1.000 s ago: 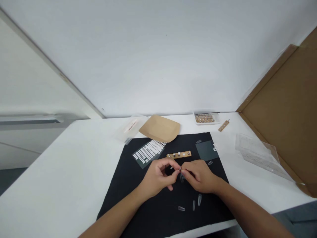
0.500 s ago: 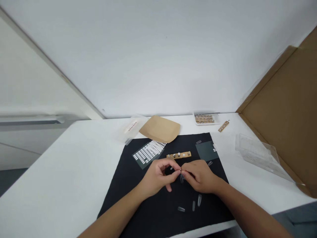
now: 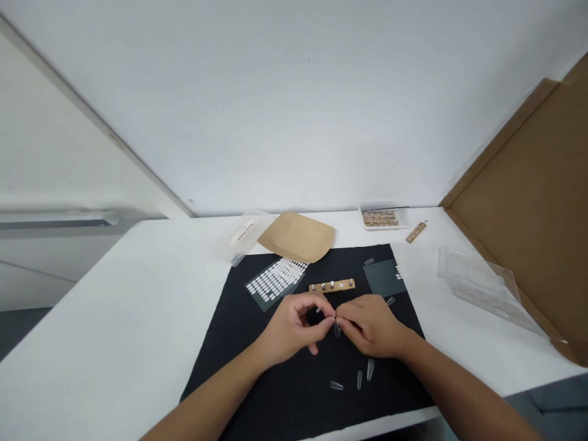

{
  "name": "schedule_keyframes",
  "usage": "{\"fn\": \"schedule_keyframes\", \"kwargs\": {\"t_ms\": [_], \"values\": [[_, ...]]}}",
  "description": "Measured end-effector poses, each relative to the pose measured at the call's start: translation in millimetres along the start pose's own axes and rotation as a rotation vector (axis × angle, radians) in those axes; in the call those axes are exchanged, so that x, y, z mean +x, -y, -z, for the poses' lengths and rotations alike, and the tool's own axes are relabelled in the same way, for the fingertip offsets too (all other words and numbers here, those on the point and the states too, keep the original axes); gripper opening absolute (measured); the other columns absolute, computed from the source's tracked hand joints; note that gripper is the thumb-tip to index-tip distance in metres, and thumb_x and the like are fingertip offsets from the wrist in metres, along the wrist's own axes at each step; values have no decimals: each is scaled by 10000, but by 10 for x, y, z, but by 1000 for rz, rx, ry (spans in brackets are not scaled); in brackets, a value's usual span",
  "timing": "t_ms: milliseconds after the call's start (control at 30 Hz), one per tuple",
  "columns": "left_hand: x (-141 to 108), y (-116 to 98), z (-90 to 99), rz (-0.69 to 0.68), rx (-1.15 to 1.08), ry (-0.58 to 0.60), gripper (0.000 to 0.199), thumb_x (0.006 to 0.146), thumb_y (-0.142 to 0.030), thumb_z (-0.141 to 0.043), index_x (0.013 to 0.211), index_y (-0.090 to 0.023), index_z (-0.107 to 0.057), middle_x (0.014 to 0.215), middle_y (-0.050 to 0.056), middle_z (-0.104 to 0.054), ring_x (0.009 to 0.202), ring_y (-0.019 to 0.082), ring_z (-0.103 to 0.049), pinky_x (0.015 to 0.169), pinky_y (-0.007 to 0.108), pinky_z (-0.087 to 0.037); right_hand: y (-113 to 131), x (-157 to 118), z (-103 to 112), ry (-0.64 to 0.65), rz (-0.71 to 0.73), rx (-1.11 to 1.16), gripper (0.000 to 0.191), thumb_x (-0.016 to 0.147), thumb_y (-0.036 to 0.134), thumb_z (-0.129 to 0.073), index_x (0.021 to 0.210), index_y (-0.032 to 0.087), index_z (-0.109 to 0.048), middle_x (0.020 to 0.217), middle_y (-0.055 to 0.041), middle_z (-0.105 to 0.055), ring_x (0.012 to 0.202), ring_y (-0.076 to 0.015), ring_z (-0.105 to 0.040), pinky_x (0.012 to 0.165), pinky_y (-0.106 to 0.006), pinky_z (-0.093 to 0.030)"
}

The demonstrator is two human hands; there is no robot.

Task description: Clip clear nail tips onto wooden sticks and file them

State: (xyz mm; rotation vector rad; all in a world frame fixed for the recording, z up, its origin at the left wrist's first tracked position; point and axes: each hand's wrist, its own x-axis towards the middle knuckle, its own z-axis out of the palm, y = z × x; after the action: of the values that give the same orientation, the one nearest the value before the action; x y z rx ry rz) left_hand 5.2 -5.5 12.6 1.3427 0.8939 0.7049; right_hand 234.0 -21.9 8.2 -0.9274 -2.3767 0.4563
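Note:
My left hand [image 3: 298,324] and my right hand [image 3: 370,324] meet fingertip to fingertip over the black cloth [image 3: 271,398]. Each pinches with thumb and index finger at one tiny dark item, mostly covered by the fingertips and too small to name. Just below the pinch lies a clear false nail tip [image 3: 337,331]. Beyond the hands is a brown wooden strip [image 3: 340,286] bearing several small metal posts and white dots. Three more clear nail tips, one of them a nail tip [image 3: 336,386] on its side, lie nearer me on the cloth.
A sheet of white adhesive tabs [image 3: 275,282] lies left, a dark green backing sheet [image 3: 384,278] right. Behind are a brown paper pouch [image 3: 298,236], a plastic bag [image 3: 243,236] and a tray of strips [image 3: 381,218]. A clear plastic box [image 3: 487,285] and cardboard [image 3: 528,196] stand right.
Both hands keep the same fingertip pinch, with hardly any movement. The whole view has shifted very slightly.

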Motion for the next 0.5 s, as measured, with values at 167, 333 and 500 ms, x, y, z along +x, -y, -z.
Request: {"fn": "schedule_keyframes", "kwargs": {"t_ms": [167,333,500], "values": [[8,20,10,-15,-1,2,349,829,-430,-825,924,-106,-736,943,84,-698,527,104,-659,390,208,-595,-15,-2,-2,8,-3,1,268,1070,298,-452,834,219,-554,711,29,-631,633,-130,-542,654,-285,-309],[12,23,10,-15,-17,10,369,829,-448,-830,931,-106,-735,928,84,-695,541,114,-664,396,222,-606,-23,-6,-8,8,-5,31,270,1076,305,-454,843,221,-561,737,23,-656,641,-130,-551,658,-285,-311],[14,33,14,-18,-23,6,385,841,-478,-816,916,-109,-735,908,79,-685,538,116,-659,387,222,-599,-31,-14,-17,10,-15,43,264,1076,307,-462,844,221,-556,736,24,-652,644,-130,-552,663,-280,-314]]}}
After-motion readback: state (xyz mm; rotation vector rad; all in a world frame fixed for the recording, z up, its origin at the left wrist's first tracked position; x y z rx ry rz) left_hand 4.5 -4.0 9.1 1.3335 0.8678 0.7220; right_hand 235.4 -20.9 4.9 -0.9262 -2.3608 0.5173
